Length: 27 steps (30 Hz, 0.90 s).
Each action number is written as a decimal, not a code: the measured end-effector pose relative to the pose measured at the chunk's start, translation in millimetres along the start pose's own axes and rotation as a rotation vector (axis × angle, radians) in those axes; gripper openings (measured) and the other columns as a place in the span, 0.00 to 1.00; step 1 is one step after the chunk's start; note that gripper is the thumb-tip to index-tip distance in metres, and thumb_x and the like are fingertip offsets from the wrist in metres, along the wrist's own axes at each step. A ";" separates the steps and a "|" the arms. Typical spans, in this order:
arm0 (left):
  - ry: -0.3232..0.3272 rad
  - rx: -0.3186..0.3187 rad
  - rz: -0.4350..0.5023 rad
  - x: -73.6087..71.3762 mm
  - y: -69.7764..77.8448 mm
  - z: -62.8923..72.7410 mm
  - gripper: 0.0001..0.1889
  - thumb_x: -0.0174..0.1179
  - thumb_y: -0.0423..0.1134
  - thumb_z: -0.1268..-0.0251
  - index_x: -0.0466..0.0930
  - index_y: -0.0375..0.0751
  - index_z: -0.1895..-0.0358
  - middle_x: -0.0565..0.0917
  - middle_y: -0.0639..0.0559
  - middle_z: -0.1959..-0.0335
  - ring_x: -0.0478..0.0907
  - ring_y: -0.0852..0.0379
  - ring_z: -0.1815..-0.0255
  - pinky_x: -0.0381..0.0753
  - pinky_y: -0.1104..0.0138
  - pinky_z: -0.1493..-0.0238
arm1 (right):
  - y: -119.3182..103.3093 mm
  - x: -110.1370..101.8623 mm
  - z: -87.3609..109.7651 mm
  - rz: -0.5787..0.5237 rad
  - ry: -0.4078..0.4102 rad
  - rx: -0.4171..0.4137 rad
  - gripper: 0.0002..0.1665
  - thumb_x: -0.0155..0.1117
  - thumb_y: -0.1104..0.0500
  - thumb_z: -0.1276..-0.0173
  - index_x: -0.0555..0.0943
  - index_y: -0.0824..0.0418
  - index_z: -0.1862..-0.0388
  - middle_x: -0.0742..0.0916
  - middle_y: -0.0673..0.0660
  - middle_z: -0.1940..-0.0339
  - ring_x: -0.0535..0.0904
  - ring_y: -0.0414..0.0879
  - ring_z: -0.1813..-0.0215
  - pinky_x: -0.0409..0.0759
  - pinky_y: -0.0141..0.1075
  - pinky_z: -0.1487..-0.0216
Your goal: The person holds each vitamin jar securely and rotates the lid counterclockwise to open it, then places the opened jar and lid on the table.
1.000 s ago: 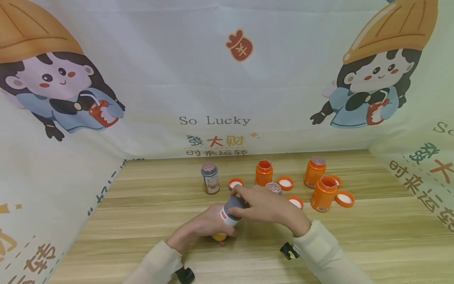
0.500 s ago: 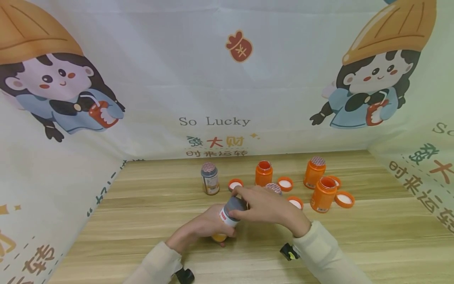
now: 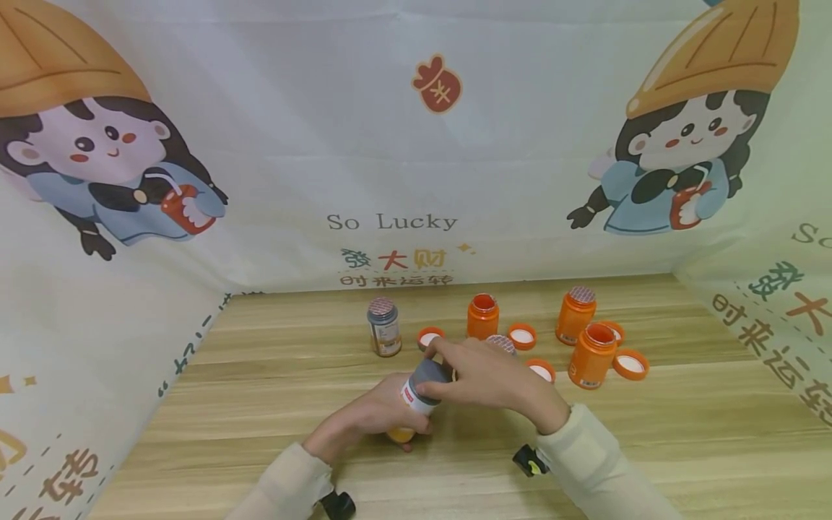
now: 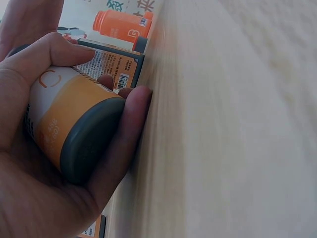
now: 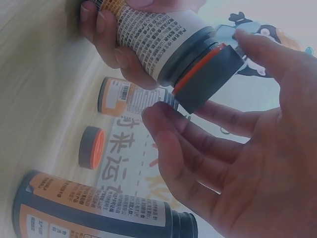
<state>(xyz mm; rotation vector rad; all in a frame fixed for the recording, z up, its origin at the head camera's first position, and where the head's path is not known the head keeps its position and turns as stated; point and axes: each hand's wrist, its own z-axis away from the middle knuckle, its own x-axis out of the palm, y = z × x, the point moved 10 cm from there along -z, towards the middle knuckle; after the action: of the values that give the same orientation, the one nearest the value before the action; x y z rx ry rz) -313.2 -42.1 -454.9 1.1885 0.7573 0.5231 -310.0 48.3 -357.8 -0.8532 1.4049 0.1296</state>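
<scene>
My left hand [image 3: 380,408] grips a grey, white and orange pill bottle [image 3: 419,399] round its body, low over the table and tilted. In the left wrist view, the dark base of this bottle [image 4: 74,119] points outward from the palm. My right hand [image 3: 487,372] holds the grey cap [image 3: 430,375] between thumb and fingers. Seen from the right wrist, the cap [image 5: 210,79] sits at the bottle's mouth, its orange inner rim showing beside the neck. From that view I cannot tell whether its threads still engage. The right palm hides part of another bottle in the head view.
A grey bottle [image 3: 386,332] with a patterned seal stands at back left. Orange bottles stand at the back centre [image 3: 483,319] and right [image 3: 594,357]; another sealed orange bottle [image 3: 576,315] is behind. Several caps lie inner side up, including one orange-rimmed cap [image 3: 630,365]. A printed cloth [image 3: 390,166] backs the table.
</scene>
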 end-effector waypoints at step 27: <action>-0.001 0.020 -0.025 -0.7 2.1 0.1 0.18 0.69 0.28 0.50 0.77 0.35 0.54 0.81 0.51 0.66 0.81 0.57 0.70 0.87 0.66 0.76 | -6.4 -1.0 0.5 -0.038 -0.015 -0.064 0.27 0.70 0.39 0.32 0.79 0.51 0.42 0.87 0.48 0.57 0.80 0.39 0.61 0.79 0.31 0.60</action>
<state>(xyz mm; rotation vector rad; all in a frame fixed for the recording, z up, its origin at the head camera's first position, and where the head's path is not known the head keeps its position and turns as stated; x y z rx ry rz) -313.5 -42.0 -452.8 1.1957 0.7769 0.4947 -306.3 44.4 -354.1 -0.9299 1.3758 0.1524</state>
